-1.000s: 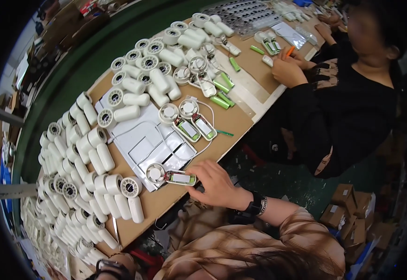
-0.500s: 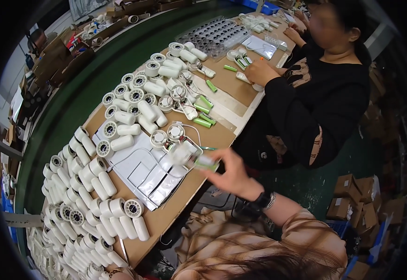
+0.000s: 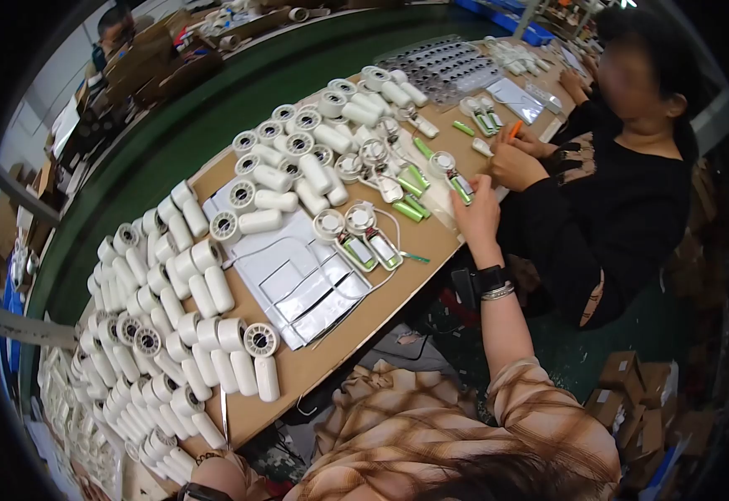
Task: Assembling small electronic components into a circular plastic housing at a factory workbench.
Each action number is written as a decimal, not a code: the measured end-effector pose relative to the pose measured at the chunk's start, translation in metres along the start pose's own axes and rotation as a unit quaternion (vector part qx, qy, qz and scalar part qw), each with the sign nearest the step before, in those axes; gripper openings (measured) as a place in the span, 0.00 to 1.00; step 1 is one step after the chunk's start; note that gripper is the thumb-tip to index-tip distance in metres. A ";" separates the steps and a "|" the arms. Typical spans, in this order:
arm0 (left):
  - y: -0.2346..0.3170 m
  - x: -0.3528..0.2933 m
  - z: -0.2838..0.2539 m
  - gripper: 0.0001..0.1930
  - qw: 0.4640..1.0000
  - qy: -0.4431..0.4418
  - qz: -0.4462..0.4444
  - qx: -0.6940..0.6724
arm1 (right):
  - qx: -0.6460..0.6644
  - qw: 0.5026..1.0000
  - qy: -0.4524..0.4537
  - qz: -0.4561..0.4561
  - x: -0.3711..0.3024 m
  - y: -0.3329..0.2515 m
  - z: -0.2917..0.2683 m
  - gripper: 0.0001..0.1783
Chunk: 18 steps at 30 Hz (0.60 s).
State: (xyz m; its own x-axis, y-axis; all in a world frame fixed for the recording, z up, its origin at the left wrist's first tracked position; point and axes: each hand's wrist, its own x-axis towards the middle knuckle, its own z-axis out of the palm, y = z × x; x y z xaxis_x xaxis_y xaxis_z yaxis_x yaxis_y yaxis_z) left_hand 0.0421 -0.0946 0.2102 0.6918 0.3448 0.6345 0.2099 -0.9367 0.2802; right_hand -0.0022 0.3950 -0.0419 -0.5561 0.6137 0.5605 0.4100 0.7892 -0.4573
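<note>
My right hand (image 3: 479, 209), with a dark watch on its wrist, reaches to the table's right edge. Its fingers are closed on the handle end of an open white handheld fan (image 3: 456, 179), whose green battery cell shows. Nearer me, two opened handheld fans (image 3: 368, 242) lie side by side, wires and green cells exposed, beside the flat white packets (image 3: 285, 284). Loose green battery cells (image 3: 412, 207) are just left of my right hand. My left hand does not show; at the lower edge is a patch of skin whose part I cannot make out.
Many white fan housings (image 3: 181, 275) crowd the table's left side. Tweezers (image 3: 224, 413) lie near the front edge. A co-worker in black sits at right, one hand (image 3: 519, 163) by an orange tool. Clear trays (image 3: 440, 67) stand farther back. Cardboard boxes (image 3: 632, 392) are on the floor.
My right hand has left the two fans by the packets and moved away and right. It has taken hold of another open fan near the co-worker. The view has shifted too.
</note>
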 end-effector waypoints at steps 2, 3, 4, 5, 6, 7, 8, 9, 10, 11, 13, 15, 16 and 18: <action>-0.010 -0.004 -0.004 0.08 0.992 0.083 -0.060 -0.076 | -0.010 1.000 -0.009 0.001 0.000 -0.011 -0.003 0.20; -0.017 -0.009 -0.006 0.08 0.982 0.125 -0.088 -0.114 | 0.008 0.999 0.010 -0.047 -0.004 -0.022 -0.008 0.20; -0.024 -0.014 -0.009 0.08 0.981 0.131 -0.094 -0.109 | 0.027 0.995 0.029 -0.096 -0.010 -0.035 -0.015 0.20; -0.032 -0.023 -0.011 0.10 0.973 0.162 -0.093 -0.134 | 0.046 0.987 0.049 -0.143 -0.017 -0.047 -0.021 0.20; -0.041 -0.034 -0.011 0.13 0.964 0.194 -0.092 -0.159 | 0.133 0.985 -0.021 -0.107 -0.031 -0.062 -0.024 0.20; -0.048 -0.044 -0.006 0.17 0.952 0.224 -0.087 -0.187 | 0.215 0.970 -0.088 -0.065 -0.045 -0.079 -0.028 0.21; -0.043 -0.075 0.019 0.17 0.952 0.227 -0.088 -0.187 | 0.206 0.965 -0.137 -0.088 -0.054 -0.094 -0.034 0.21; -0.027 -0.119 0.056 0.15 0.945 0.203 -0.086 -0.241 | 0.195 0.957 -0.184 -0.108 -0.061 -0.104 -0.038 0.22; -0.031 -0.126 0.057 0.12 0.936 0.180 -0.083 -0.292 | 0.194 0.957 -0.185 -0.109 -0.066 -0.110 -0.038 0.22; -0.033 -0.130 0.059 0.12 0.936 0.181 -0.082 -0.291 | 0.195 0.955 -0.193 -0.115 -0.070 -0.115 -0.038 0.22; -0.077 -0.094 0.010 0.13 0.910 0.317 -0.193 -0.187 | 0.200 0.948 -0.212 -0.129 -0.076 -0.123 -0.032 0.23; -0.079 -0.097 0.021 0.14 0.873 0.351 -0.294 -0.167 | 0.206 0.950 -0.202 -0.117 -0.070 -0.119 -0.041 0.24; -0.082 -0.099 0.029 0.15 0.819 0.386 -0.402 -0.139 | 0.222 0.948 -0.200 -0.108 -0.066 -0.116 -0.040 0.25; -0.084 -0.105 0.042 0.15 0.800 0.379 -0.449 -0.121 | 0.238 0.945 -0.199 -0.102 -0.053 -0.109 -0.038 0.26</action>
State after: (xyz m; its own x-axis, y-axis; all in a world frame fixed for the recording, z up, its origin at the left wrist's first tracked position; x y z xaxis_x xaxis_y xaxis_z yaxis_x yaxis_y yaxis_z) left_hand -0.0189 -0.0544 0.0893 -0.2997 0.8962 0.3272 0.1831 -0.2826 0.9416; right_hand 0.0098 0.2775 0.0045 -0.8548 0.3177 0.4102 -0.0542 0.7317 -0.6795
